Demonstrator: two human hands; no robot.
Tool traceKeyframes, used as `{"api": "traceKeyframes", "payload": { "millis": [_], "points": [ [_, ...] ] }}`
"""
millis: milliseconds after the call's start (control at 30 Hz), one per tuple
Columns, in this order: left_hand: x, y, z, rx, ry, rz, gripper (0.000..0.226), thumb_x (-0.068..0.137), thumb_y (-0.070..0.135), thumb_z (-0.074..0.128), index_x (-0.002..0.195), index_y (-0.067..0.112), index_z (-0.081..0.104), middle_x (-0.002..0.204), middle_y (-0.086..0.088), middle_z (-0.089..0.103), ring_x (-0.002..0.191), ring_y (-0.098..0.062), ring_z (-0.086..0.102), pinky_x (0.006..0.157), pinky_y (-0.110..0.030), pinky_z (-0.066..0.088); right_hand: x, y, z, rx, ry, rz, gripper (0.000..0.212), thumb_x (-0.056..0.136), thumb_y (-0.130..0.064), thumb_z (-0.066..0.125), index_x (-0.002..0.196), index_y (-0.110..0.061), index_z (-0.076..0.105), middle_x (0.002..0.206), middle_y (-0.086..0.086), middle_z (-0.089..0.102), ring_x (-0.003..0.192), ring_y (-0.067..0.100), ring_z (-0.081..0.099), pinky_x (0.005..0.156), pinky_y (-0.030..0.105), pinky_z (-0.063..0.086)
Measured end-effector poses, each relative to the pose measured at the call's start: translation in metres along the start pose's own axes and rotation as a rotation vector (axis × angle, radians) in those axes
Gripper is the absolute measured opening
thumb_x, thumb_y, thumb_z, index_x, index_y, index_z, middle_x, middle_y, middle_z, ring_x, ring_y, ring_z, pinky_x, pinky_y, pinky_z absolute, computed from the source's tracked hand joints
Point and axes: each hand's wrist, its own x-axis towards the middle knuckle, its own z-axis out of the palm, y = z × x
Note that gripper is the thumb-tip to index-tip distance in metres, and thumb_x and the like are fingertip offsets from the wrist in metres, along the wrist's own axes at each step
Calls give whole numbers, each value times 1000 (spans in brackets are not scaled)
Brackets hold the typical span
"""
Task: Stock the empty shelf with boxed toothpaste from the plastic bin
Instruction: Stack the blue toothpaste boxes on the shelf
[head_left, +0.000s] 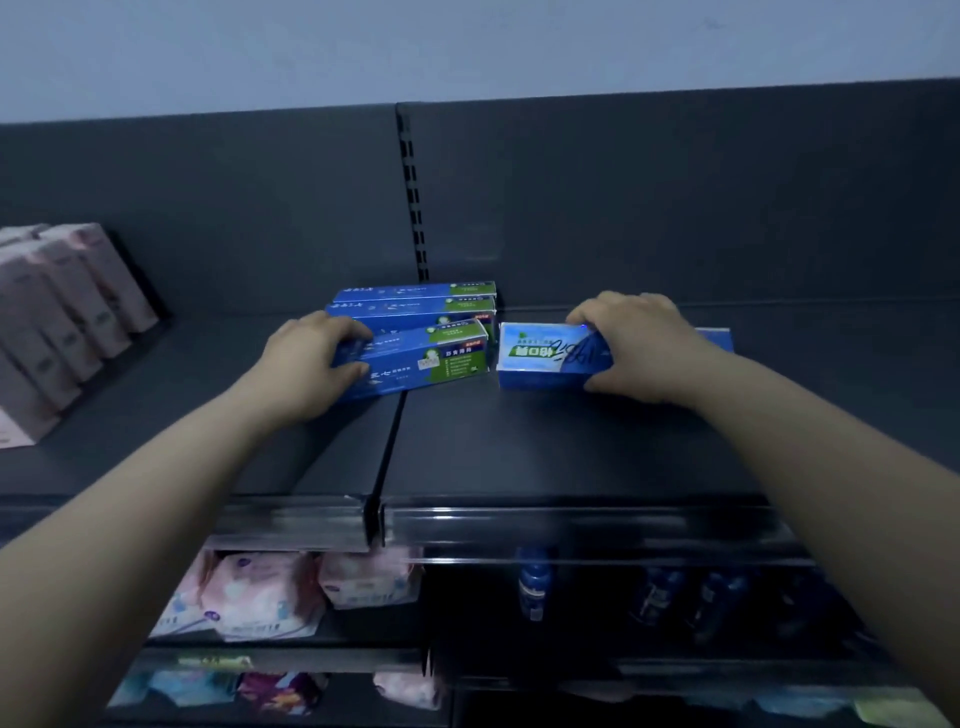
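On the dark grey shelf (467, 447) my left hand (306, 364) grips the left end of a blue and green toothpaste box (426, 358), which lies lengthwise near the middle. Behind it lie two more blue and green boxes (415, 301), one behind the other, close to the back panel. To the right, my right hand (639, 348) grips a blue and white toothpaste box (540, 358) with its print upside down to me. That box rests on the shelf, a small gap from the left one. The plastic bin is out of view.
Pale pink boxes (57, 322) stand in a row at the shelf's far left. A slotted upright (413, 197) divides the back panel. Below the shelf's front rail (519, 525), pink soft packs (260, 592) sit left and dark blue bottles (535, 582) right.
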Motion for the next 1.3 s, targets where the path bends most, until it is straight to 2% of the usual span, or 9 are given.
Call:
{"api": "traceKeyframes", "payload": {
  "millis": [433,600,667,767,933,1000,1100,1200,1300],
  "points": [
    [27,-4,0,41,-163,53,55,83,25,69,134,18,51,122,-12,50,119,-34,45,105,-39,34,22,17,12,-52,203,149,53,69,-40,77,111,-23,48,113,-2,55,100,22,49,84,36,39],
    [26,53,-10,-178,98,158,56,83,34,69,133,16,51,123,-6,55,117,-24,50,96,-27,35,30,20,-26,649,524,428,62,67,-37,80,121,-22,54,114,-3,62,104,16,59,92,37,48],
    [29,95,-6,-370,26,204,64,82,41,67,138,20,44,122,2,54,114,-13,52,91,-20,35,30,15,-43,1028,589,532,51,64,-37,83,106,-19,61,100,-2,70,88,14,68,81,39,57],
    [37,145,10,-609,-195,148,80,78,50,68,145,26,30,118,7,51,111,-10,53,93,-29,46,25,10,-48,1357,562,673,39,69,-35,83,95,-13,64,90,5,73,73,19,72,63,36,59],
    [60,164,38,-592,-234,177,47,85,30,67,128,18,51,113,-1,64,100,-16,61,91,-31,48,7,29,-30,1548,510,835,40,79,-36,75,104,-9,59,90,7,71,72,18,71,51,25,54],
    [72,164,40,-533,-269,183,40,87,28,64,124,18,54,115,-1,64,101,-17,60,90,-31,48,0,47,-20,1457,495,879,54,84,-37,69,126,-9,48,114,12,65,92,23,68,63,29,55],
    [95,166,35,-342,-288,294,36,89,24,60,124,18,55,120,0,61,106,-18,56,92,-28,44,-12,75,-10,785,427,839,87,85,-30,65,151,-19,9,154,10,19,135,27,34,103,34,36],
    [115,169,33,-242,-358,349,36,91,19,58,127,17,55,121,-2,60,108,-18,56,90,-23,41,-13,84,-3,424,279,618,78,86,-29,66,150,-28,21,158,6,13,145,26,12,116,36,16],
    [130,165,44,-209,-429,336,42,92,18,58,133,18,51,127,-2,58,112,-18,55,94,-22,40,0,83,8,225,143,413,63,88,-32,62,145,-31,34,156,2,24,145,26,12,118,37,11]
  ]
}}
